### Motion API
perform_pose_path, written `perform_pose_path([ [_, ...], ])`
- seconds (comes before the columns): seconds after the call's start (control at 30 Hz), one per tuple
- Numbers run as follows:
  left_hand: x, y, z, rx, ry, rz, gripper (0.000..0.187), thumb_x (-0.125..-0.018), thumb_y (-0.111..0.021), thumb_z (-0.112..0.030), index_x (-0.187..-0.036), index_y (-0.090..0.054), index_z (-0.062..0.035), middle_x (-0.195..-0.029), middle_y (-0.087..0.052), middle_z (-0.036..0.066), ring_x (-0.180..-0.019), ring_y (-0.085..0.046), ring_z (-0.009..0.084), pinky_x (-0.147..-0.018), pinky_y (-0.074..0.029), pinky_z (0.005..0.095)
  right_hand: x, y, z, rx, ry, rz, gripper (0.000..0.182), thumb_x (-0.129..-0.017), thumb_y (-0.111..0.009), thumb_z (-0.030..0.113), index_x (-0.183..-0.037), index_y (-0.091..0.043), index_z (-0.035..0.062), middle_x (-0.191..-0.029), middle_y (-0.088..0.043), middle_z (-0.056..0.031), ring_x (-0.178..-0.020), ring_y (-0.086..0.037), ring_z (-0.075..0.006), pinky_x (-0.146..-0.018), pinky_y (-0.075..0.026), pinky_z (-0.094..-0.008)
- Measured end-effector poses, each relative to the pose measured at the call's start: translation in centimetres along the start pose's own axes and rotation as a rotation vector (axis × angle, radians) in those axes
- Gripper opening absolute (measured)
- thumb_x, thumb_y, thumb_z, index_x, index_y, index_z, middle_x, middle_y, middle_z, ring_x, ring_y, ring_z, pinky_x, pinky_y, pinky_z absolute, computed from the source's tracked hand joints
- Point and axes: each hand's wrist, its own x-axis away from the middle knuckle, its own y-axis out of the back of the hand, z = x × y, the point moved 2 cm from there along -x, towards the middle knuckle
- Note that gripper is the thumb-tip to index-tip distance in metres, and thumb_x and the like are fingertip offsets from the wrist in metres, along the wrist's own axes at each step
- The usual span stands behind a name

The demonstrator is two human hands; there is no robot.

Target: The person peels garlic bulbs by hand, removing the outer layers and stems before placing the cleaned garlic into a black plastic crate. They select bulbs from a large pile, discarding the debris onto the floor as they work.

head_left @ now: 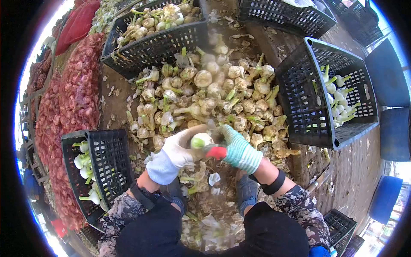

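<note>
My left hand, in a white glove, holds a pale bulb with a green stem end turned toward me. Close against the bulb on the other side is my right hand, in a green-and-white striped glove. Its fingers are closed round a red-handled tool, whose working end is blurred. Beyond both hands spreads a heap of untrimmed bulbs with brown, dirty skins and cut stems.
Black crates stand at the left, upper left, right and top right. The left and right ones hold white bulbs. Red mesh sacks line the left side. Blue barrels stand far right.
</note>
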Motion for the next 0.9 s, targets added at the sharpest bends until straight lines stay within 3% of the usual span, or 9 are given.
perform_pose_path([
  [0.1,0.3,0.8,0.3,0.26,0.085,0.093,0.069,-0.062,-0.069,0.002,-0.124,-0.04,0.0033,-0.103,-0.058,0.008,-0.086,-0.057,0.0132,-0.07,-0.049,0.0246,0.0,0.8,-0.6,-0.187,-0.032,-0.009,0.039,-0.073,-0.068,0.02,-0.101,-0.053,-0.0025,-0.088,-0.061,-0.0118,-0.075,-0.057,-0.013,-0.065,-0.047,-0.0255],
  [0.17,0.2,0.9,0.5,0.155,0.01,0.038,0.067,-0.063,-0.068,0.004,-0.124,-0.04,0.0019,-0.104,-0.057,0.009,-0.086,-0.057,0.015,-0.071,-0.05,0.0271,1.0,0.5,0.5,-0.339,-0.059,-0.092,0.032,-0.073,-0.068,0.019,-0.093,-0.055,-0.0022,-0.084,-0.062,-0.01,-0.074,-0.059,-0.0148,-0.065,-0.048,-0.0265],
  [0.3,0.0,0.2,0.7,0.038,0.004,-0.014,0.067,-0.063,-0.069,0.006,-0.124,-0.04,0.002,-0.111,-0.054,0.011,-0.097,-0.055,0.0172,-0.082,-0.048,0.0294,1.4,-1.4,0.1,0.534,0.379,-0.249,0.032,-0.071,-0.069,0.021,-0.089,-0.056,-0.0013,-0.079,-0.062,-0.0153,-0.071,-0.06,-0.0203,-0.064,-0.048,-0.0311],
  [0.37,0.2,0.4,0.3,0.03,0.089,0.026,0.066,-0.064,-0.069,0.006,-0.124,-0.04,0.0031,-0.114,-0.053,0.011,-0.099,-0.054,0.0167,-0.084,-0.047,0.0291,1.6,-1.2,0.4,0.413,0.21,-0.187,0.021,-0.074,-0.066,0.008,-0.09,-0.055,-0.0024,-0.077,-0.06,-0.0073,-0.07,-0.056,-0.0127,-0.063,-0.048,-0.0259],
  [0.47,0.1,0.5,1.1,0.154,0.06,0.117,0.07,-0.063,-0.071,-0.003,-0.125,-0.039,0.0045,-0.115,-0.052,0.012,-0.102,-0.052,0.0174,-0.088,-0.042,0.0293,0.3,0.5,-1.4,0.24,-0.028,-0.212,0.024,-0.076,-0.063,0.01,-0.094,-0.054,-0.0032,-0.081,-0.059,-0.0079,-0.074,-0.057,-0.0125,-0.063,-0.049,-0.0257],
  [0.6,-0.4,0.3,1.2,0.242,0.008,0.094,0.083,-0.062,-0.075,-0.012,-0.131,-0.029,0.0022,-0.118,-0.05,0.01,-0.105,-0.05,0.0181,-0.09,-0.039,0.0297,1.2,-0.1,-1.2,-0.635,0.075,0.103,0.042,-0.076,-0.065,0.014,-0.111,-0.047,0.0001,-0.104,-0.053,-0.0081,-0.083,-0.056,-0.0148,-0.063,-0.048,-0.0242],
  [0.67,-1.0,0.5,2.2,0.163,-0.16,0.133,0.082,-0.067,-0.073,-0.018,-0.132,-0.027,0.0002,-0.119,-0.049,0.009,-0.105,-0.05,0.0173,-0.091,-0.039,0.0293,0.9,-0.6,-0.6,-0.353,0.155,-0.024,0.041,-0.075,-0.067,0.016,-0.107,-0.048,0.0001,-0.098,-0.054,-0.0072,-0.081,-0.054,-0.0131,-0.065,-0.047,-0.0242],
  [0.83,-0.8,-0.2,1.9,0.497,0.049,-0.126,0.052,-0.083,-0.055,-0.026,-0.124,-0.039,0.0014,-0.107,-0.054,0.01,-0.095,-0.053,0.0177,-0.089,-0.041,0.03,0.5,-3.9,-1.3,0.064,0.346,-0.207,0.027,-0.069,-0.069,0.012,-0.088,-0.052,0.0006,-0.079,-0.054,-0.0078,-0.074,-0.052,-0.0129,-0.067,-0.045,-0.0254],
  [0.9,-0.2,0.0,1.5,0.605,0.004,-0.067,0.045,-0.084,-0.052,-0.022,-0.121,-0.042,0.0013,-0.103,-0.056,0.011,-0.092,-0.055,0.0194,-0.088,-0.043,0.0321,-0.9,-1.4,-2.8,-0.12,0.02,-0.231,0.023,-0.075,-0.061,0.011,-0.092,-0.051,-0.0016,-0.083,-0.057,-0.0119,-0.064,-0.057,-0.0173,-0.056,-0.048,-0.0274],
])
